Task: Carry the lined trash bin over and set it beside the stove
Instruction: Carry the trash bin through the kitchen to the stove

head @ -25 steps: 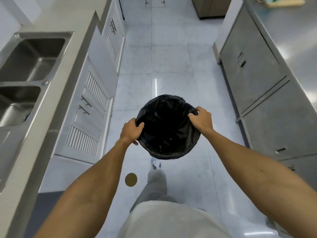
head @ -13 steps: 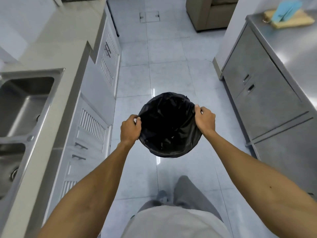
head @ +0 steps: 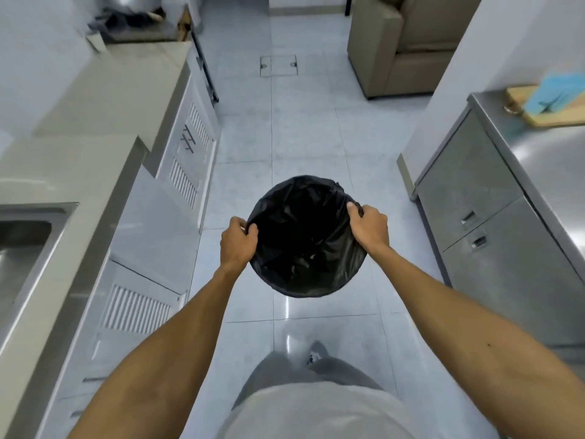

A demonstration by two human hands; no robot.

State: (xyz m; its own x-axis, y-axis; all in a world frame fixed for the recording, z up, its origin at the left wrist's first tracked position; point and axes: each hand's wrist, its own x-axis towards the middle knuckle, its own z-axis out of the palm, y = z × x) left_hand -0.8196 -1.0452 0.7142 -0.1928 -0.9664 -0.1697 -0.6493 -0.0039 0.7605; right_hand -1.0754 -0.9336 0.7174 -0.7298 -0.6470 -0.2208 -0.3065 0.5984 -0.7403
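A round trash bin (head: 304, 245) lined with a black plastic bag hangs in the air above the tiled floor, in the middle of the head view. My left hand (head: 237, 242) grips its left rim and my right hand (head: 368, 228) grips its right rim over the bag's folded edge. The bin's opening faces up and looks dark inside. At the far left end of the counter sits a stove area (head: 139, 26) with a metal pot and dark clutter, blurred.
A grey counter (head: 104, 99) with white louvred cabinet doors and a steel sink (head: 28, 242) runs along the left. Steel cabinets (head: 493, 223) line the right, with a wooden board and blue cloth (head: 554, 99) on top. A beige armchair (head: 402, 42) stands at the far end.
I have walked forward along the aisle with the bin held in both hands. The sink has slid back to my left, and the far counter end and armchair have come into view.
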